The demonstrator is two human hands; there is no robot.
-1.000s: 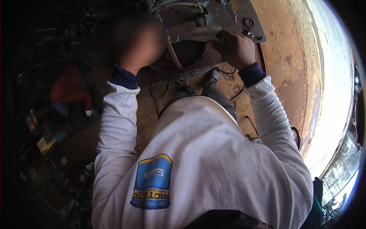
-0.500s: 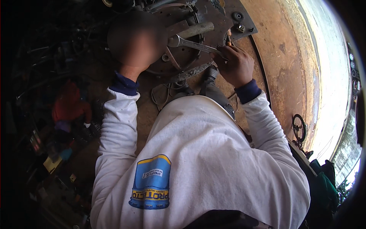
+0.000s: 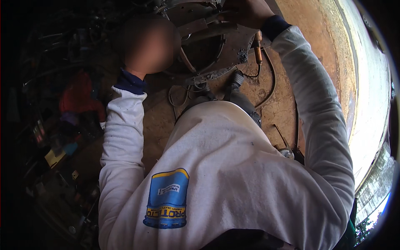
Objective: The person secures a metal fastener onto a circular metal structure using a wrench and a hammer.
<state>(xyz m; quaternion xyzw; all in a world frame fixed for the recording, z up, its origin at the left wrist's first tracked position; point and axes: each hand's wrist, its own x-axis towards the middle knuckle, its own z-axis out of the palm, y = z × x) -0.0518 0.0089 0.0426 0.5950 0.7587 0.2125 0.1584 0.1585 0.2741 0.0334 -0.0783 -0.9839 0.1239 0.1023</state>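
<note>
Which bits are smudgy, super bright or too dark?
In the head view, a round blur covers the left hand; the ground at far right glares almost white, its edges curved by the fisheye; the right hand looks dim; the picture's left side fades into darkness.

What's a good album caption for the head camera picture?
Right hand over dark metalwork, orange handle close by, left hand blurred.

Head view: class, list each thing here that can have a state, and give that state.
Metalwork: rough along its lower edge
Left hand: blurred, grip unclear
Right hand: over the metalwork, shaded, grip unclear
Orange-handled tool: in neither hand
Cable: curved, slack
White shirt: worn, creased, sleeves down
</note>
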